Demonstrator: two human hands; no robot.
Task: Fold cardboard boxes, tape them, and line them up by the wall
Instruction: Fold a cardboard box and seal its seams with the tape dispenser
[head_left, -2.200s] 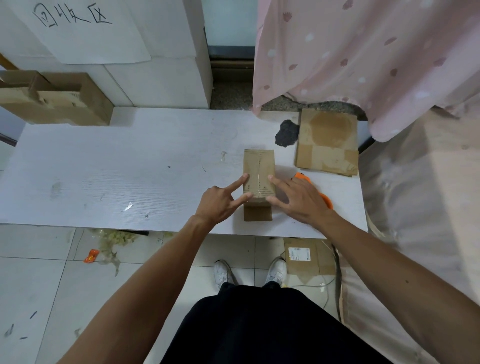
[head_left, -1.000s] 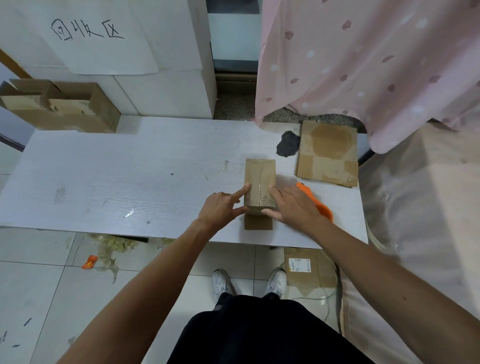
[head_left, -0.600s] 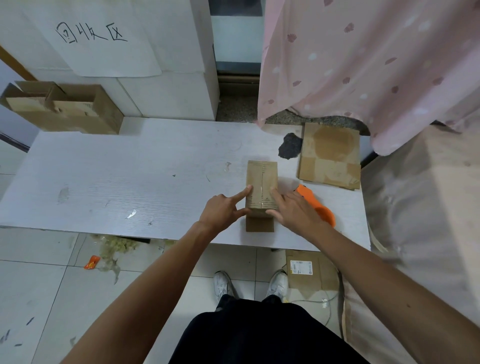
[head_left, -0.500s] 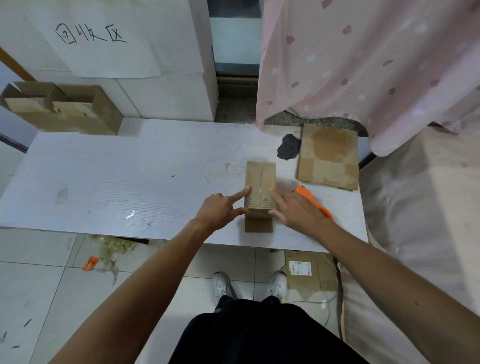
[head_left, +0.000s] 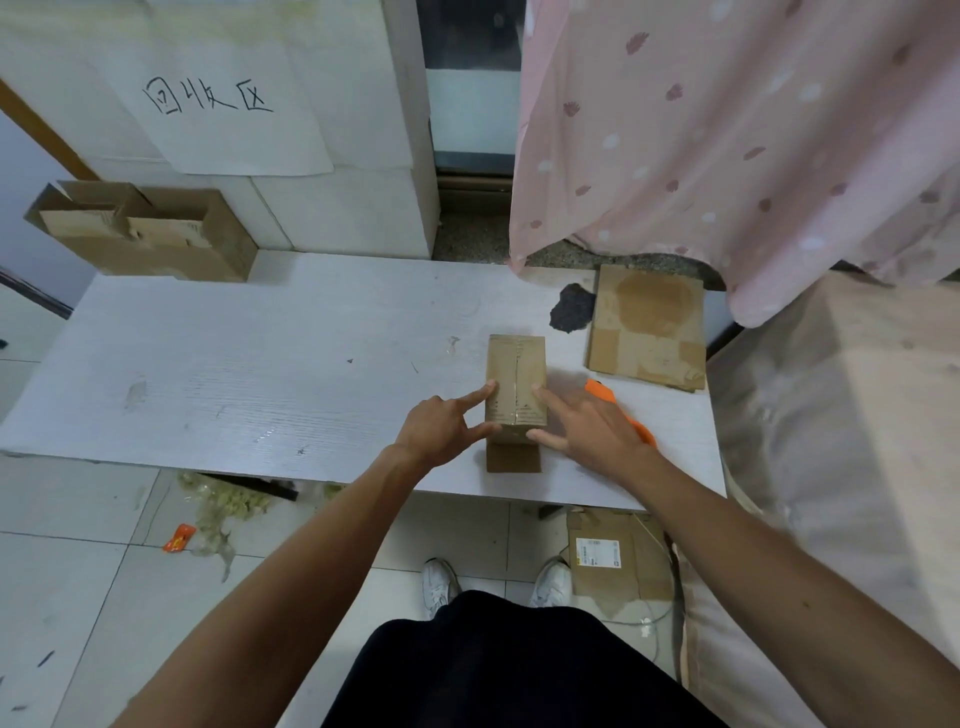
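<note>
A small brown cardboard box (head_left: 516, 371) stands on the white table (head_left: 260, 364), near its front edge, with a strip of clear tape running along its top seam. My left hand (head_left: 436, 431) touches the box's near left corner with a straight forefinger and thumb; its other fingers are curled. My right hand (head_left: 587, 426) lies flat with spread fingers against the box's near right side, forefinger on the top edge. An orange tape dispenser (head_left: 602, 391) lies partly hidden under my right hand.
A flattened cardboard sheet (head_left: 649, 327) lies at the table's back right, beside a dark patch (head_left: 571, 307). Open cardboard boxes (head_left: 145, 234) stand by the wall at the back left. A pink curtain (head_left: 727, 130) hangs on the right. More cardboard (head_left: 613, 561) lies on the floor.
Both hands stay at the near end of the box, fingers shifting only slightly along its edges. The view has moved a little.
</note>
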